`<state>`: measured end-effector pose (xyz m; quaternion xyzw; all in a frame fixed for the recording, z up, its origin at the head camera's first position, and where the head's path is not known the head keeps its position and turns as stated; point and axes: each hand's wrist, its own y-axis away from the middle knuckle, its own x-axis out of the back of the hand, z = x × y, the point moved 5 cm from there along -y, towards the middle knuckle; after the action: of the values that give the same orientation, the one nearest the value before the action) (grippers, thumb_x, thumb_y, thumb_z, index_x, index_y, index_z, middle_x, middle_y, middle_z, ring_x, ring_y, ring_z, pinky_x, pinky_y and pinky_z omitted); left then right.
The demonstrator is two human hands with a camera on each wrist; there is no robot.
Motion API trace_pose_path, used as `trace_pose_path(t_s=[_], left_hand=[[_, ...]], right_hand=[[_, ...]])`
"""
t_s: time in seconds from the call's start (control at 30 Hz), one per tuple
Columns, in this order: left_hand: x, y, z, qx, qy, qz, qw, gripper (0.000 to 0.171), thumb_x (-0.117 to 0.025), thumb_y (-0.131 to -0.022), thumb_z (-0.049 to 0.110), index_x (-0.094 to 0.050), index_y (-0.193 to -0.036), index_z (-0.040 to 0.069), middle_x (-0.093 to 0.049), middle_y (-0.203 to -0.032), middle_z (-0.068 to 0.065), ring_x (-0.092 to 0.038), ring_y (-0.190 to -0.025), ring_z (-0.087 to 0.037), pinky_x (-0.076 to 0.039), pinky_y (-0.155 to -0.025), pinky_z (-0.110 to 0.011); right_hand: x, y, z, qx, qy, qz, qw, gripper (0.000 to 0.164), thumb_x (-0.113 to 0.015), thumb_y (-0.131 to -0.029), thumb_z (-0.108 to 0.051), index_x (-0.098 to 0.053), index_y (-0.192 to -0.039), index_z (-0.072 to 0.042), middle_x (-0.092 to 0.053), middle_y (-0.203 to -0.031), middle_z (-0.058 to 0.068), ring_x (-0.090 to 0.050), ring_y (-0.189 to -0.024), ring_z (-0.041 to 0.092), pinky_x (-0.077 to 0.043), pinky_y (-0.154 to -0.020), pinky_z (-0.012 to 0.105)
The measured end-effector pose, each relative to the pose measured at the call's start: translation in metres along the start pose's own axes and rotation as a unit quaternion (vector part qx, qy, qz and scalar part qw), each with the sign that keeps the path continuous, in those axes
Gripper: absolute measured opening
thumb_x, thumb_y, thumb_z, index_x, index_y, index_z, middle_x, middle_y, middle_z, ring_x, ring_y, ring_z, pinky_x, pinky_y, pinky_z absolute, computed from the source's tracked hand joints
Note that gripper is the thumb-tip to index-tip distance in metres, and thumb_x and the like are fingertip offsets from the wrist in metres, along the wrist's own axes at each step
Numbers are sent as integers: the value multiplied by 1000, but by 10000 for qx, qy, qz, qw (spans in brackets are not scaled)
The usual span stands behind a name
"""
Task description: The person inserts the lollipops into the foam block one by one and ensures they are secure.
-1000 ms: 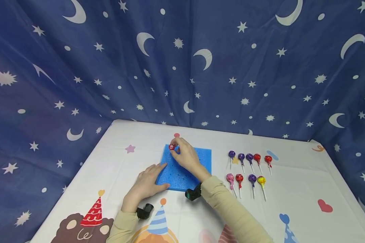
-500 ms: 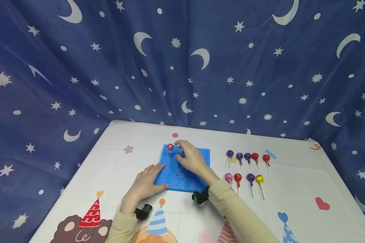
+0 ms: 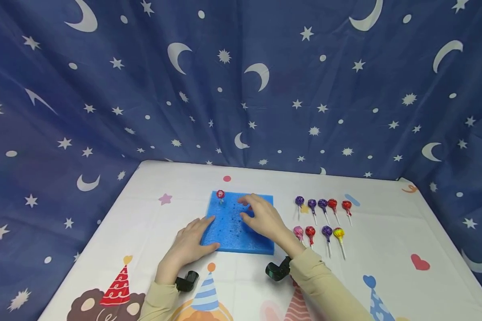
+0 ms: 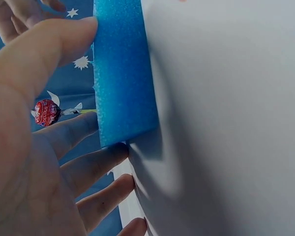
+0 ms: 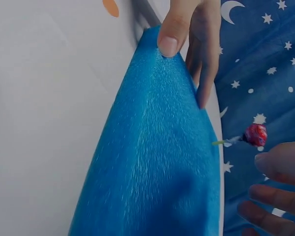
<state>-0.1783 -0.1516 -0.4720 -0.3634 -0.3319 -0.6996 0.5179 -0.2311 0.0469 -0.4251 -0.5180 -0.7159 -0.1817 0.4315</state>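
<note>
A red-wrapped lollipop (image 3: 220, 194) stands upright by its stick at the far left corner of the blue foam block (image 3: 241, 243). My left hand (image 3: 189, 243) rests at the block's left side, thumb at the near edge and fingers spread. In the left wrist view, its thumb and fingers (image 4: 96, 164) touch the foam's edges. Over the right part of the block, my right hand (image 3: 267, 218) hovers with loosely bent fingers and nothing in them. The right wrist view shows that hand's fingers (image 5: 273, 196) apart from the red lollipop head (image 5: 256, 134).
To the right of the block, several wrapped lollipops lie in two rows: purple ones (image 3: 299, 200) and red ones (image 3: 346, 205) at the back, and pink (image 3: 298, 232), red, purple and yellow (image 3: 338, 232) in front. A starry blue curtain (image 3: 241, 89) hangs behind the white printed tablecloth (image 3: 385, 249).
My right hand has let go of the red lollipop, which stays standing in the foam, and has drawn back to the right. The left hand keeps its place on the block.
</note>
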Motion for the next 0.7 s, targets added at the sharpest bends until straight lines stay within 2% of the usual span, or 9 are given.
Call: trace_pose_path(t_s=[0.3, 0.5, 0.7], left_hand=[[1, 0, 0, -42, -57, 64, 10000, 78, -70, -83, 42, -38, -148, 14, -40, -151, -16, -31, -141, -43, -27, -107, -66], [1, 0, 0, -69, -48, 69, 9999, 78, -70, -83, 41, -37, -148, 13, -40, -151, -17, -32, -141, -43, -27, -106, -66], [1, 0, 1, -82, -19, 34, 10000, 77, -69, -84, 41, -37, -148, 13, -40, -151, -17, -31, -141, -43, -26, -107, -67]], right_hand=[[25, 23, 9, 43, 175, 175, 9997, 28, -71, -87, -19, -66, -114, -13, -68, -112, 2, -66, -97, 24, -55, -80, 36], [43, 41, 16, 154, 333, 448, 9983, 30, -73, -84, -18, -67, -113, -12, -69, -107, 4, -65, -93, 21, -53, -72, 31], [56, 61, 30, -95, 538, 691, 9961, 30, -73, -84, -20, -66, -113, -15, -68, -107, 1, -63, -95, 20, -52, -76, 34]])
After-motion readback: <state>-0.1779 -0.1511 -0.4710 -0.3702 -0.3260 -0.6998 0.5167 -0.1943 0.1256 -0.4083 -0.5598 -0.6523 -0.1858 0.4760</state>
